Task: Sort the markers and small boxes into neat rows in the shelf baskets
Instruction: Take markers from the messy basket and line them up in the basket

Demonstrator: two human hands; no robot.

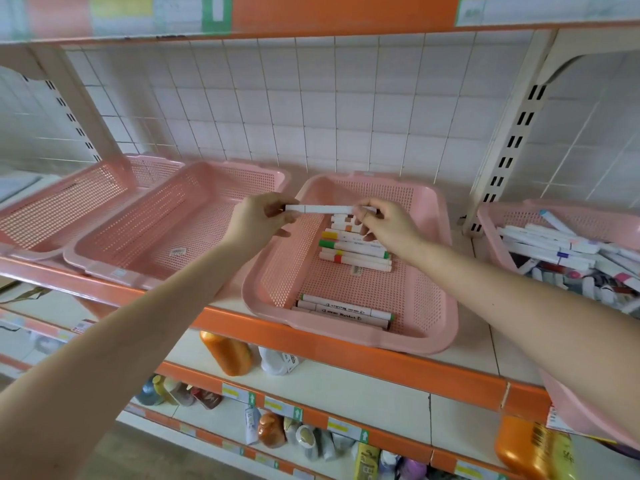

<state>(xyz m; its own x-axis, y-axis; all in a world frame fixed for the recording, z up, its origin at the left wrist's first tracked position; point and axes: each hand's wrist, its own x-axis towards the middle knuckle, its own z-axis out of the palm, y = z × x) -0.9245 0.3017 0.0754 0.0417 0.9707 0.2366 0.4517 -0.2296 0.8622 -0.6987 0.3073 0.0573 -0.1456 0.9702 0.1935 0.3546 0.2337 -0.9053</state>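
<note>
Marker (pixel 325 209), white, where's it now?
— I see it level btw both hands. Left hand (pixel 263 221) pinches one end, right hand (pixel 386 226) pinches the other.
— Below them?
— Middle basket (pixel 277 271), w/ a marker row (pixel 353 251) just under the right hand and 3 loose markers (pixel 346 311) nearer me.
— Sides?
— Right of the right hand, right basket (pixel 512 216) w/ a marker heap (pixel 561 251). Left of the left hand, near-left basket (pixel 194 202), then far-left basket (pixel 69 206).

Orange-edged shelf (pixel 479 336), pink baskets (pixel 277 271) in a row
</note>
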